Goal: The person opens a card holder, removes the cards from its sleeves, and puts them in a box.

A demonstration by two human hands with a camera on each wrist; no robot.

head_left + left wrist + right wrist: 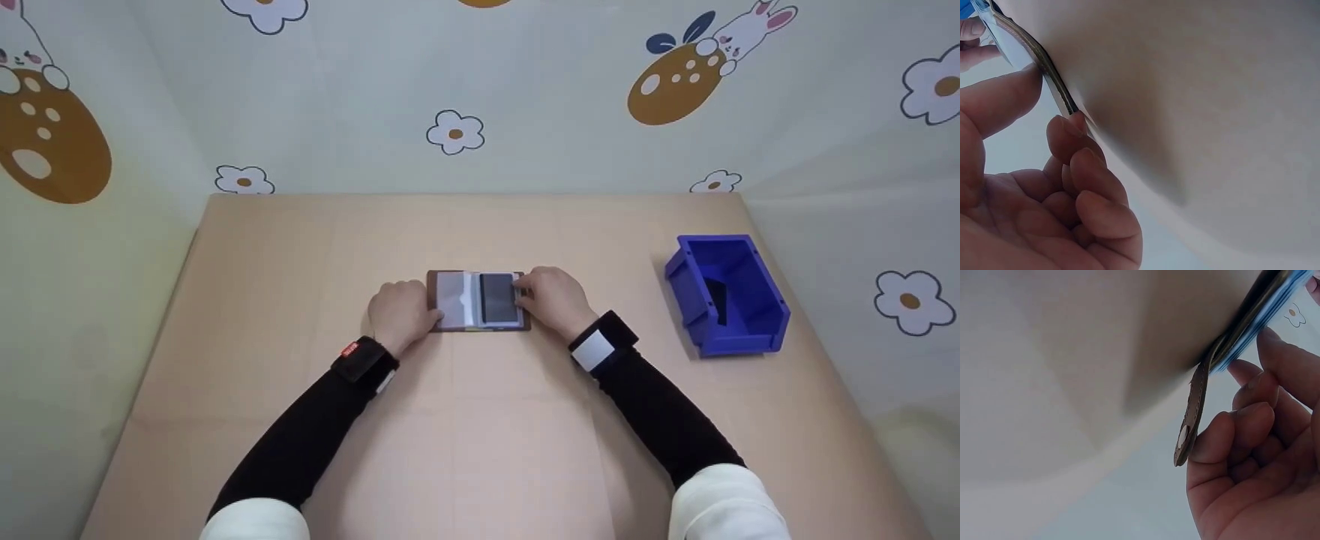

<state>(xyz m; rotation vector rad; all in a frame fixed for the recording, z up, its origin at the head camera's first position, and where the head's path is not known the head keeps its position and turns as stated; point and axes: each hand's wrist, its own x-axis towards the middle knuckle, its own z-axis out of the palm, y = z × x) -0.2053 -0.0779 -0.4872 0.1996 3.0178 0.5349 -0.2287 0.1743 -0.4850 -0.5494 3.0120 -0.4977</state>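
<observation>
A brown card holder (431,289) lies spread on the table, its clear plastic sleeves showing. A dark card (497,298) sits in the sleeve on the right side. My left hand (401,311) pinches the holder's left edge, thumb on the inner face and fingertips at the cover's rim. At the other side, my right hand (559,296) has thumb and fingers on the edge of the stacked sleeves (1264,326). Below those, a brown strap (1192,416) with a round snap sticks out beside the right fingers in the right wrist view.
Right of the hands stands a blue plastic bin (739,300) with a black flat piece (718,300) inside. The beige table (450,435) meets a patterned curtain (360,112) at the back and sides.
</observation>
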